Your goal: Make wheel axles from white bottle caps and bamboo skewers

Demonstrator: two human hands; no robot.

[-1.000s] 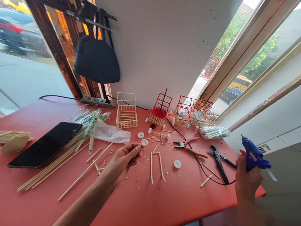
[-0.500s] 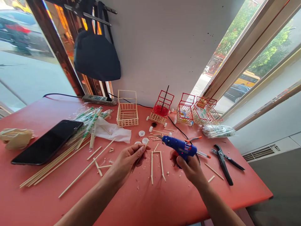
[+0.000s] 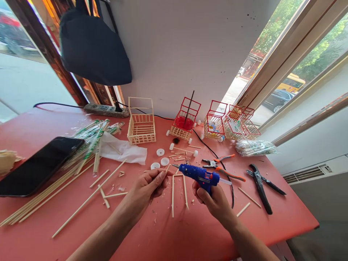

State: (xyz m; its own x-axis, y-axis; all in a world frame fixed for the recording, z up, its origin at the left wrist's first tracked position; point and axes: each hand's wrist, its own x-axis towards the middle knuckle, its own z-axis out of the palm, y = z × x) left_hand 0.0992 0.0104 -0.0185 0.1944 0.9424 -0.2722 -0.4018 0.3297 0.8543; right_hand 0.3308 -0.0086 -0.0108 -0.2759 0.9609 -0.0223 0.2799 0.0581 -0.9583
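Pinched between the fingers of my left hand (image 3: 153,185) is a short wooden stick (image 3: 168,169), its tip pointing up and right. My right hand (image 3: 213,197) is wrapped round the handle of a blue glue gun (image 3: 199,175). The gun's nozzle points left, close to the stick's tip; whether they touch I cannot tell. Below the nozzle, a three-sided stick frame (image 3: 173,195) lies on the red table (image 3: 152,239). White bottle caps (image 3: 164,161) sit just beyond my left hand.
Small stick carts, one of them a plain wooden cart (image 3: 141,127), stand along the wall. Orange-handled pliers (image 3: 217,166) and black-handled cutters (image 3: 262,188) lie on the right. A phone (image 3: 40,165), long skewers (image 3: 49,199) and a power strip (image 3: 106,110) occupy the left side.
My right hand has brought the glue gun from the far right edge to beside the stick in my left hand. My left hand has stayed nearly in place. The view has shifted slightly.
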